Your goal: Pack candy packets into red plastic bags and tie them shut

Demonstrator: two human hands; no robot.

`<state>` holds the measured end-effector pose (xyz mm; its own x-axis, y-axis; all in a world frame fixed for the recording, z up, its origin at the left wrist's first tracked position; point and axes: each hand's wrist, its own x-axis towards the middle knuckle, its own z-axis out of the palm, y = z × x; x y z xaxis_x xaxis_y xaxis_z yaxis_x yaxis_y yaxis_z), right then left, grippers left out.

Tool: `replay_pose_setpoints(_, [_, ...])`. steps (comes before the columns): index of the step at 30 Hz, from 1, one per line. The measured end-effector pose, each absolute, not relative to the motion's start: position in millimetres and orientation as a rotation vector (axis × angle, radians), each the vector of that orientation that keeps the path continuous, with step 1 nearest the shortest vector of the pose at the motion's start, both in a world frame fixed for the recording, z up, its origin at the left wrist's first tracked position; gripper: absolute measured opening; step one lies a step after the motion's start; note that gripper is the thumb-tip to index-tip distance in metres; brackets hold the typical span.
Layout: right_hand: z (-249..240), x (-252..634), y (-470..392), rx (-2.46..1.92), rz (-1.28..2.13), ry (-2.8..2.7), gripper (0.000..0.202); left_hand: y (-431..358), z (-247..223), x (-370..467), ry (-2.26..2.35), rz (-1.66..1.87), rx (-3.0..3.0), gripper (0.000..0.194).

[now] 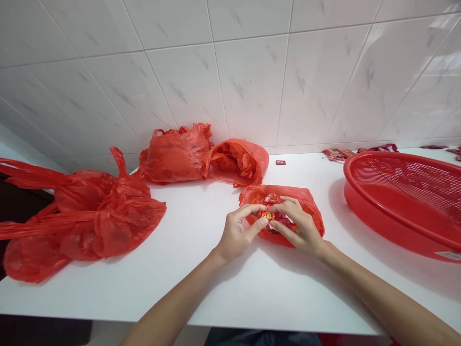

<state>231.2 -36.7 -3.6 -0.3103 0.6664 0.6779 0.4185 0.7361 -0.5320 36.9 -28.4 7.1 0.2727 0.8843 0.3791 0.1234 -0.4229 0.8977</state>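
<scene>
Between my two hands is a small red packet (268, 216) with gold characters on it. My left hand (242, 229) pinches its left side with thumb and forefinger. On the right side, my right hand (296, 225) grips it the same way. Both hands are over an open red plastic bag (309, 204) that lies on the white table. Inside the bag, around the packet, are shiny red wrapped pieces (272, 198), partly hidden by my fingers.
A red mesh basket (389, 211) stands at the right. More red plastic bags (176, 156) sit along the tiled wall, and knotted ones (97, 216) lie at the left. A small red packet (280, 163) and red wrappers (338, 154) lie at the back of the white table (194, 269).
</scene>
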Motion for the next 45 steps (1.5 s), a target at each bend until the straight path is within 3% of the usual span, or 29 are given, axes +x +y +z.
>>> replay_pose_setpoints(20, [-5.4,237.3,-38.1,-0.942,0.453,-1.848,0.018,-26.7,-2.1,39.3,0.899,1.216,1.66,0.032])
replay_pose_setpoints(25, [-0.2,234.3,-39.7,-0.915,0.907,-1.69,0.021,-28.1,-0.5,40.6,0.859,1.193,1.647,0.027])
replay_pose_setpoints(30, [2.6,231.8,-39.5,-0.781,1.349,-1.491,0.023,-28.1,-2.4,41.9,0.834,1.165,1.496,0.033])
replay_pose_setpoints(33, [3.0,232.2,-39.4,-0.791,1.362,-1.451,0.026,-26.8,-3.0,41.3,0.811,1.146,1.445,0.035])
replay_pose_setpoints(37, [4.3,233.0,-40.4,-0.8,1.349,-1.44,0.026,-26.6,3.5,41.4,0.768,1.083,1.446,0.022])
replay_pose_setpoints(45, [5.6,233.3,-38.3,-0.809,1.352,-1.44,0.034,-29.2,11.1,43.6,0.743,0.996,1.509,0.031])
